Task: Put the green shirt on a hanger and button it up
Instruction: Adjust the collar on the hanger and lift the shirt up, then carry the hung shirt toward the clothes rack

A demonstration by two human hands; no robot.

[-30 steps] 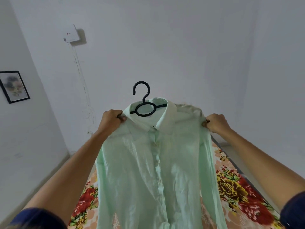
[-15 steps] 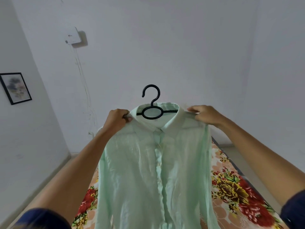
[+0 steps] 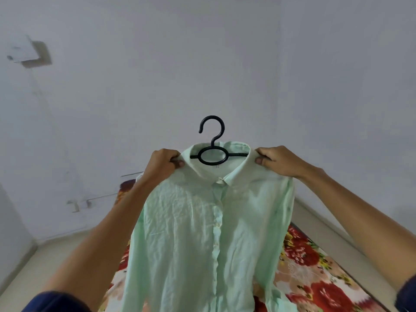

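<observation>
The shirt (image 3: 202, 233) is a pale mint green, thin and heavily creased, with fine wrinkles spread across the chest on the side below the left hand (image 3: 163, 164). It hangs front-on, held up in the air between the two hands, and its lower part runs out of view at the bottom. The placket runs straight down the middle from the collar, with a row of small pale buttons along it; the two front edges lie together and the collar meets at a small tab at the throat, though the blur does not let each button be judged. The collar stands open in a wide V.

The hanger (image 3: 212, 152) is black plastic. Its hook rises above the collar, midway between the hands, and its oval loop and crossbar show inside the neck opening; the ends are hidden under the cloth.

The left hand pinches the shoulder cloth just beside the collar, thumb in front and fingers curled behind. The right hand (image 3: 278, 159) grips the other shoulder the same way, right next to the collar's far edge.

Below and beyond the hands lies a flowered bedspread (image 3: 315, 266) in red, yellow and peach, partly covered by the hanging shirt.
</observation>
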